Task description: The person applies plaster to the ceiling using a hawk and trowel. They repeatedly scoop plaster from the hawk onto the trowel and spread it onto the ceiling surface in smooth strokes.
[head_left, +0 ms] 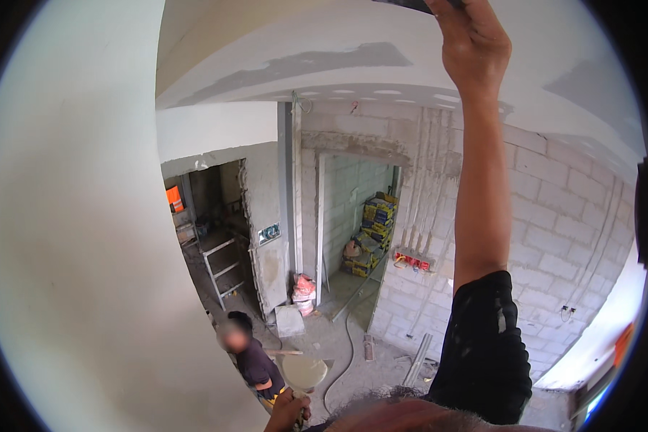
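Observation:
Overhead, my right hand (475,32) is closed round a dark flat-bladed tool (403,3), partly cut off by the upper edge, close to the pale ceiling (324,29). Its bare forearm and black sleeve rise from the lower right. Low in the picture, my left hand (288,410) grips the handle of a wide putty knife (327,366). A lump of cream-coloured putty (302,371) lies on that blade. Grey patches of compound (317,63) show on the ceiling.
A smooth white wall (72,216) fills the left side. Below, a co-worker (259,363) in dark clothes stands beside it. Stacked bags (374,230) lie past a doorway. A ladder (223,270), a sack (304,294) and a hose (349,338) are on the floor side.

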The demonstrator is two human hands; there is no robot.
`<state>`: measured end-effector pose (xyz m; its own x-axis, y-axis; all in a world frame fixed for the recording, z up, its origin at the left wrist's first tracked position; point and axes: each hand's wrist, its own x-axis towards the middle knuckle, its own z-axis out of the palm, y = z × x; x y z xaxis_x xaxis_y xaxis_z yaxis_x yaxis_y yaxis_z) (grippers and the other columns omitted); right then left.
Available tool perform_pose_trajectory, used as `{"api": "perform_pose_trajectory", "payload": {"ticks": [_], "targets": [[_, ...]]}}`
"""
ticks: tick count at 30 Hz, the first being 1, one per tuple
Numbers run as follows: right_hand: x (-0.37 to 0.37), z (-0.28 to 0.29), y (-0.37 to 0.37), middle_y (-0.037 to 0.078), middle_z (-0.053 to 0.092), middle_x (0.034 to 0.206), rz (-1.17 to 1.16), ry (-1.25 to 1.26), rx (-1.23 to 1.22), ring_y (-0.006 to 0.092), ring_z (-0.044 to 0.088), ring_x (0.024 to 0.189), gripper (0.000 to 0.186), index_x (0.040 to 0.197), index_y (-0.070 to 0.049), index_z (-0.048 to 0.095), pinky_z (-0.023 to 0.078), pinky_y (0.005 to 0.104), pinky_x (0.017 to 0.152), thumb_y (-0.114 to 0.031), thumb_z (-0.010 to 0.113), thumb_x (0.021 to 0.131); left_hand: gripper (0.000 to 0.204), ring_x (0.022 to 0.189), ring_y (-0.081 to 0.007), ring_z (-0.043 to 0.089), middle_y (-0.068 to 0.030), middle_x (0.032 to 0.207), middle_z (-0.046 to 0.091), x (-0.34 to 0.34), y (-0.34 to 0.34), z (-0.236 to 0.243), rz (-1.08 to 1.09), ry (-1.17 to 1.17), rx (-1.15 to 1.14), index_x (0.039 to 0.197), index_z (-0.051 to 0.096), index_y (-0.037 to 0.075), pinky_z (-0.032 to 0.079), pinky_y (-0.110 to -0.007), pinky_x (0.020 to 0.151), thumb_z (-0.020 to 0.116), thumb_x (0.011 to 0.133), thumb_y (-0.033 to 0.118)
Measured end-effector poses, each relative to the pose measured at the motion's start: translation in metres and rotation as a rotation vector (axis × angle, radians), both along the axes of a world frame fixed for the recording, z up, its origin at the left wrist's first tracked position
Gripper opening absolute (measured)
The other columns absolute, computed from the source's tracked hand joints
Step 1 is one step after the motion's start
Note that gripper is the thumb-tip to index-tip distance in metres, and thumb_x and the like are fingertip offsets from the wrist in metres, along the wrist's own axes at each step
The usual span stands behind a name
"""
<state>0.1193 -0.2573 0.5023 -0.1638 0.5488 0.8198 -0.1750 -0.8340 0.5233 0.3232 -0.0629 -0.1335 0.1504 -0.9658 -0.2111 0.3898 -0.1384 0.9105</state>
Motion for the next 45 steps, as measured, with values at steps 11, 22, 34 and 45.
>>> {"api": "perform_pose_trajectory", "payload": {"ticks": [11,22,34,45], "targets": [[0.052,-0.001,-0.024,0.009,0.07,0.09,-0.059,-0.015,-0.133,0.0137,0.062,0.078,0.009,0.099,0.001,0.069,0.049,0.0266,0.071,0.003,0.07,0.09,0.043,0.062,-0.0106,0.054,-0.0026,0.081,0.059,0.027,-0.013,-0.067,-0.062,-0.103,-0.154,0.129,0.053,-0.003,0.045,-0.027,0.056,0.066,0.091,0.011],[0.121,-0.003,-0.043,0.011,0.07,0.092,-0.003,0.014,-0.081,0.0198,0.067,0.083,0.011,0.102,-0.001,0.068,0.051,0.0283,0.074,0.003,0.068,0.091,0.031,0.06,-0.014,0.059,-0.0046,0.081,0.058,0.022,0.019,-0.015,0.04,0.088,-0.099,0.119,0.06,-0.003,0.05,-0.029,0.056,0.058,0.089,0.004],[0.195,-0.018,-0.112,0.014,0.07,0.096,0.014,0.109,-0.047,0.0259,0.069,0.084,0.014,0.105,-0.003,0.065,0.054,0.0311,0.074,0.002,0.067,0.092,0.03,0.06,-0.0132,0.06,-0.004,0.08,0.06,0.021,0.015,0.019,0.09,-0.106,0.105,0.117,0.061,-0.001,0.049,-0.029,0.055,0.06,0.089,0.01],[0.029,-0.272,-0.125,0.008,0.074,0.094,0.313,0.068,0.421,0.0127,0.069,0.08,0.016,0.1,0.005,0.068,0.054,0.0238,0.071,0.005,0.075,0.086,0.035,0.06,-0.0104,0.056,-0.0021,0.082,0.058,-0.005,0.017,0.052,0.134,0.048,0.074,0.125,0.057,-0.004,0.048,-0.027,0.056,0.058,0.091,0.008]]}}
